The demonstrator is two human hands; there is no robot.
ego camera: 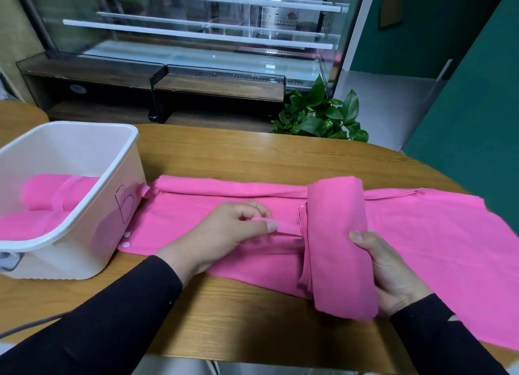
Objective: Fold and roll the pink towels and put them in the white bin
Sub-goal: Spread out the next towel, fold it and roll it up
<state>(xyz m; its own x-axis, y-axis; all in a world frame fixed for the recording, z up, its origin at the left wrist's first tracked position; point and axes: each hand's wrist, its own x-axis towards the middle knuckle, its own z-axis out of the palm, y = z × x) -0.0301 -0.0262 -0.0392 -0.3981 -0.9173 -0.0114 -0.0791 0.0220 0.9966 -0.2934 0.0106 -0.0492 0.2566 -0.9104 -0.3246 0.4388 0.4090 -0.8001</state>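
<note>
Both arms, in black sleeves, reach in from the bottom of the frame over the wooden tabletop (pixel 252 155). The left hand (pixel 224 234) lies at the centre, palm down, wrist low on the cloth; its thumb and curled fingers pinch a narrow pink strap (pixel 286 228) that runs rightward to the roll, so its grip is narrow and holding that strap. The right hand (pixel 390 273) sits at the lower right, cupped around the near end of the rolled pink towel (pixel 339 245), thumb lying on top of the roll and the fingers hidden beneath it; its grip is wrapped round the roll. The roll stands across a flat pink towel (pixel 421 234) spread along the tabletop, whose left end touches the white bin (pixel 84 206); two white snaps (pixel 127 240) show at that end. The bin stands at the left of the frame, marked with a handwritten letter on its side, and rolled pink towels (pixel 47 203) lie inside it. Behind the tabletop, in the upper part of the frame, stands a glass display case (pixel 196 32), with a green leafy plant (pixel 320 116) to its lower right.
</note>
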